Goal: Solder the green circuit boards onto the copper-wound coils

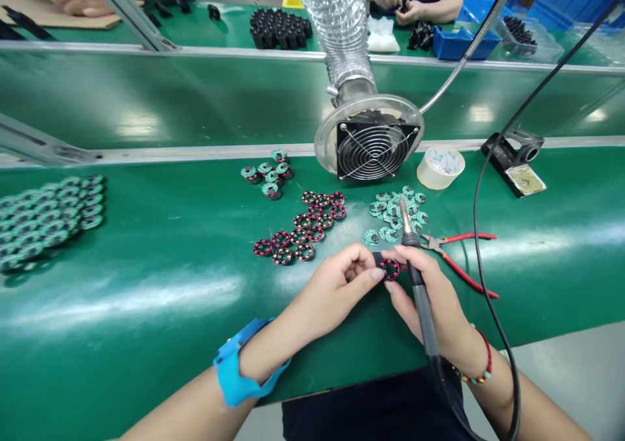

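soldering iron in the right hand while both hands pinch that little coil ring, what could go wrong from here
1. The soldering iron lies across the right hand with its tip near the loose green boards; a slip could scorch them.
2. Fingers of the left hand pinch the coil ring close to the iron, so a burn seems possible.
3. The iron's cord crosses the red-handled pliers and might snag.
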`<action>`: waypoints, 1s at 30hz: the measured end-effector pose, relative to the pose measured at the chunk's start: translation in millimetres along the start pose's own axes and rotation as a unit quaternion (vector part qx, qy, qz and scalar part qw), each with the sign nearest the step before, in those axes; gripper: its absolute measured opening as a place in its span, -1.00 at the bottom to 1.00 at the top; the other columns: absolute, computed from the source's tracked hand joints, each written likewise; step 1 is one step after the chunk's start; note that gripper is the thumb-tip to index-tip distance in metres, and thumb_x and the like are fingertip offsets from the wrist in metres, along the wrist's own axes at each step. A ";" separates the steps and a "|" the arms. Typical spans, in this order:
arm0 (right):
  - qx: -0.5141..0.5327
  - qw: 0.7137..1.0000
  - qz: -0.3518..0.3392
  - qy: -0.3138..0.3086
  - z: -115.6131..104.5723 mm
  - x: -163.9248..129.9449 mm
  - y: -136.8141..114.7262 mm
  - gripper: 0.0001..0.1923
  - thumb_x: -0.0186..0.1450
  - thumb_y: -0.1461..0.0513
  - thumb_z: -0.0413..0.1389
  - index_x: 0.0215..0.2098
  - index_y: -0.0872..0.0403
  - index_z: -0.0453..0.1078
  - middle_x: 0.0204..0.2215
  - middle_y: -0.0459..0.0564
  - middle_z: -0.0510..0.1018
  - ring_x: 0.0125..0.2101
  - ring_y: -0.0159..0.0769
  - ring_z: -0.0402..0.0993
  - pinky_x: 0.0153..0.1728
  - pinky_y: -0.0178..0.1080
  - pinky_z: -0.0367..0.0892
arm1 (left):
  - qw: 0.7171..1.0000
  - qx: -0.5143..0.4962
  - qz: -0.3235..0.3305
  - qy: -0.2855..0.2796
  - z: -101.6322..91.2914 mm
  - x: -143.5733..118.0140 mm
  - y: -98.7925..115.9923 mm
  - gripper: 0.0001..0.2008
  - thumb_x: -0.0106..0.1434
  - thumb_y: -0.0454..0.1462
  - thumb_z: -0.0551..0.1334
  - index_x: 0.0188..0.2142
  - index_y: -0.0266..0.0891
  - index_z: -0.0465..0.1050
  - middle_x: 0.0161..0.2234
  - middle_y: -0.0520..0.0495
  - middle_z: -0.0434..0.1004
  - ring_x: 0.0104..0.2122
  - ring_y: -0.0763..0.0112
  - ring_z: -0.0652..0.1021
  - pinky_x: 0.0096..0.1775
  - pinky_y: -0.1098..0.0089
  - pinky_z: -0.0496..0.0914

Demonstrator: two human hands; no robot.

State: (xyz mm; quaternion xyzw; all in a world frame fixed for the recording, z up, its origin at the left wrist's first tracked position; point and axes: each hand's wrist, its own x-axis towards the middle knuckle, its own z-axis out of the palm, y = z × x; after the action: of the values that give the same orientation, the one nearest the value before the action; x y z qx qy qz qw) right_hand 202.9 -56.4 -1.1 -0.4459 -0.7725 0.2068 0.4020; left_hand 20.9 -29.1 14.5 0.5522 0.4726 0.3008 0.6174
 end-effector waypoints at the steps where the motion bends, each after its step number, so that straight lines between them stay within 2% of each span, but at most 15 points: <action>1: 0.000 1.000 -0.001 -0.010 1.0 0.0 -0.4 -0.50 0.33 0.37 0.09 0.20 -0.01 0.15 -0.07 0.07 0.58 -0.07 -0.19 0.56 -0.10 -0.14 0.54 | 1.000 0.013 0.005 0.002 0.6 0.0 -1.0 -0.77 0.27 -0.14 0.19 -0.42 -0.24 0.31 -0.51 0.10 0.28 -0.49 0.52 0.30 -0.44 0.46 0.21; 5: 0.022 0.999 -0.020 -0.032 -0.4 1.4 -0.9 -0.47 0.32 0.39 0.07 0.22 -0.02 0.13 -0.09 0.05 0.60 -0.10 -0.19 0.57 -0.14 -0.15 0.54 | 0.999 -0.035 -0.021 -0.003 -2.3 2.4 -2.7 -0.75 0.26 -0.13 0.19 -0.46 -0.23 0.31 -0.56 0.11 0.31 -0.54 0.52 0.32 -0.46 0.46 0.22; 8: 0.052 0.997 -0.037 -0.045 -4.4 1.8 0.2 -0.42 0.31 0.41 0.07 0.24 -0.02 0.10 -0.03 0.05 0.58 -0.05 -0.22 0.55 -0.03 -0.14 0.50 | 0.993 -0.101 -0.052 0.045 -8.5 4.3 -0.7 -0.74 0.24 -0.10 0.20 -0.45 -0.21 0.28 -0.57 0.11 0.32 -0.58 0.53 0.32 -0.52 0.48 0.20; 10: 0.060 0.995 -0.042 -0.067 -6.3 1.4 1.4 -0.43 0.31 0.42 0.07 0.24 0.00 0.10 -0.02 0.07 0.58 -0.04 -0.21 0.54 -0.03 -0.13 0.50 | 0.992 -0.098 -0.047 0.064 -12.4 4.2 2.0 -0.72 0.26 -0.07 0.17 -0.43 -0.21 0.28 -0.54 0.10 0.33 -0.56 0.52 0.34 -0.52 0.48 0.20; 15: 0.012 0.990 -0.076 -0.114 -6.6 -0.5 4.4 -0.52 0.33 0.40 0.03 0.20 0.05 0.16 -0.15 0.11 0.60 -0.21 -0.13 0.54 -0.23 -0.06 0.53 | 0.998 0.026 -0.023 -0.047 -15.2 1.2 8.2 -0.65 0.26 -0.03 0.16 -0.50 -0.23 0.26 -0.56 0.11 0.22 -0.52 0.51 0.26 -0.47 0.45 0.16; 17: -0.001 0.990 -0.086 -0.115 -6.5 -1.0 5.0 -0.51 0.34 0.39 0.02 0.22 0.05 0.15 -0.18 0.09 0.60 -0.28 -0.15 0.52 -0.29 -0.08 0.52 | 0.997 0.053 -0.023 -0.045 -14.3 0.8 8.8 -0.67 0.27 -0.06 0.14 -0.51 -0.23 0.26 -0.56 0.11 0.20 -0.51 0.50 0.24 -0.45 0.44 0.15; 20: 0.005 0.990 -0.077 -0.114 -6.9 -0.8 5.1 -0.49 0.35 0.40 0.00 0.24 0.02 0.13 -0.14 0.08 0.60 -0.23 -0.16 0.54 -0.25 -0.08 0.53 | 0.996 0.068 -0.033 -0.036 -13.0 1.4 8.7 -0.71 0.28 -0.10 0.12 -0.48 -0.23 0.32 -0.54 0.09 0.25 -0.49 0.48 0.27 -0.42 0.43 0.17; 24: 0.023 0.992 -0.049 -0.110 -8.0 0.0 4.4 -0.48 0.34 0.39 0.03 0.23 0.00 0.14 -0.06 0.11 0.59 -0.09 -0.15 0.57 -0.14 -0.07 0.55 | 0.998 0.029 -0.038 -0.030 -12.4 2.5 9.3 -0.76 0.25 -0.16 0.14 -0.48 -0.23 0.36 -0.53 0.07 0.32 -0.50 0.47 0.33 -0.42 0.43 0.23; 30: 0.055 0.995 -0.032 -0.077 -9.9 -2.0 2.1 -0.48 0.32 0.39 0.09 0.21 -0.03 0.18 -0.03 0.06 0.59 -0.05 -0.21 0.58 -0.07 -0.15 0.55 | 0.988 -0.119 -0.080 -0.061 -20.1 3.6 11.2 -0.79 0.15 -0.18 0.24 -0.53 -0.24 0.38 -0.56 0.07 0.36 -0.55 0.53 0.33 -0.49 0.48 0.21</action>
State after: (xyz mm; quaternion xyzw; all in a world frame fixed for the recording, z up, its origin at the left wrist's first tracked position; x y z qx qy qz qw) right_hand 212.6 -57.4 2.5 -0.3809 -0.8024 0.2700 0.3717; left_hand 5.5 -15.5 25.6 0.4525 0.4370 0.2706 0.7287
